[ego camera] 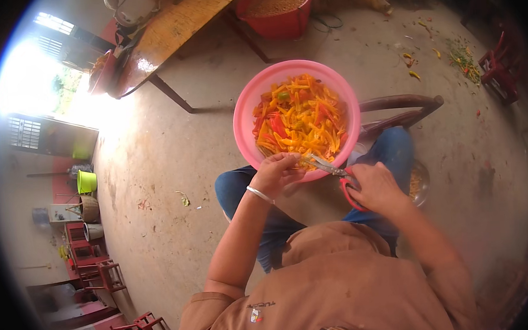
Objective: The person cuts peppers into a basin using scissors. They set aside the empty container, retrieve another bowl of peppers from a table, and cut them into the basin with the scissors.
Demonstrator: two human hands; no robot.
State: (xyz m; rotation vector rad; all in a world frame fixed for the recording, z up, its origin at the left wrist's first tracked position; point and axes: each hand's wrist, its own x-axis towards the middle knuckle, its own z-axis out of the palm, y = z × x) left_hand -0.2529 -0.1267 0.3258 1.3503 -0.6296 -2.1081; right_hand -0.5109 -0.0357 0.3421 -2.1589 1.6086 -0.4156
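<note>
A round pink plastic basin (241, 116) stands before me, holding a heap of orange, yellow and red peppers (304, 117), many of them cut. In my right hand (377, 186) are scissors (349, 184) with red handles, their blades apart over the basin's near rim. My left hand (277, 172), with a pale bangle at the wrist, is at the near left rim, thumb and fingertips pinched close to the blade tips. A small yellowish piece seems to be between them, but it is too small to make out.
Behind the basin is a wooden table (182, 22); a red tub of grain-like bits (293, 20) stands beside it. A dark wooden chair or stool (401, 106) touches the basin's right side. A metal bowl (421, 185) sits by my right leg. Scattered peppers (464, 59) lie at the far right.
</note>
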